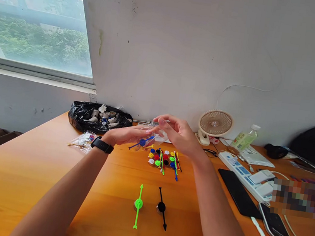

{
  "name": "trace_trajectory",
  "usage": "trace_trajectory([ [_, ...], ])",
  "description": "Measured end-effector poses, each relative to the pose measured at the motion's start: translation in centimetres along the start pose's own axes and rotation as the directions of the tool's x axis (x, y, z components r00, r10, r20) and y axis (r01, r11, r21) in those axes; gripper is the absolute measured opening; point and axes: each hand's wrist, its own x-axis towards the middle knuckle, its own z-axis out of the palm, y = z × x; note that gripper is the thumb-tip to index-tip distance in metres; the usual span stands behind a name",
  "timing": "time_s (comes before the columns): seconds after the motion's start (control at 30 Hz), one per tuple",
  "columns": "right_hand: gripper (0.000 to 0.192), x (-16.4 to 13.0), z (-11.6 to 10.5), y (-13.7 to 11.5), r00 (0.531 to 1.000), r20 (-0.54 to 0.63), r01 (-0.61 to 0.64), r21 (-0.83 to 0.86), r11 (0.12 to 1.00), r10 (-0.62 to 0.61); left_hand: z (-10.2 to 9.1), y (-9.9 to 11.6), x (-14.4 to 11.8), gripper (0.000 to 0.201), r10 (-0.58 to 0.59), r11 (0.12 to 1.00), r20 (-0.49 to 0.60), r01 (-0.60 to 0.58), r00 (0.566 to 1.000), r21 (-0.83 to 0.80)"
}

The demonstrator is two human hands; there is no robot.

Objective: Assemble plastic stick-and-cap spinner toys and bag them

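Both my hands are raised over the far part of the wooden table, around a crinkled clear plastic bag (159, 137). My left hand (130, 133), with a black watch on its wrist, has its fingers stretched along the bag's left side and closed on it. The curled fingers and thumb of my right hand (180, 133) grip the bag from above right. A blue arrow spinner (142, 142) shows just under my left fingers; whether it is inside the bag I cannot tell. Nearer me lie a green arrow spinner (138, 204) and a black arrow spinner (161, 207), each on a clear round base.
Coloured discs and arrows (160, 158) lie beyond the two spinners. At the back left are a black bag (80, 117) of scraps and a clear packet (82, 141). On the right stand a fan (215, 123), bottle (245, 138), power strip (243, 175) and phone (276, 225).
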Motion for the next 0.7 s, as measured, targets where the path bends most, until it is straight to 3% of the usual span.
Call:
trace_trajectory([
  [0.2, 0.025, -1.1, -2.1, -0.7, 0.996, 0.091, 0.038, -0.259, 0.965, -0.014, -0.1, 0.3, 0.0, 0.056, -0.007, 1.0, 0.019, 0.007, 1.0, -0.001],
  [0.43, 0.01, -0.4, -1.9, 0.0, 0.977, -0.099, 0.175, -0.144, 0.974, -0.19, -0.5, -2.4, 0.5, 0.083, 0.053, 0.971, 0.06, -0.038, 0.997, -0.236],
  [0.57, 0.009, 0.1, -1.7, 0.6, 0.965, -0.142, 0.202, -0.145, 0.969, -0.222, -0.7, -4.5, 0.7, 0.073, 0.028, 0.982, 0.115, -0.005, 0.993, -0.19],
  [0.63, 0.014, 0.3, -1.9, 1.4, 0.961, -0.199, 0.154, -0.192, 0.969, -0.192, -1.1, -5.0, 0.7, 0.058, 0.0, 0.986, 0.041, 0.007, 0.999, -0.165],
  [0.7, 0.03, 0.4, -2.4, 2.6, 0.951, -0.288, 0.014, -0.329, 0.944, -0.115, -1.8, -5.0, 0.4, 0.043, -0.007, 0.987, -0.069, -0.004, 0.998, -0.159],
])
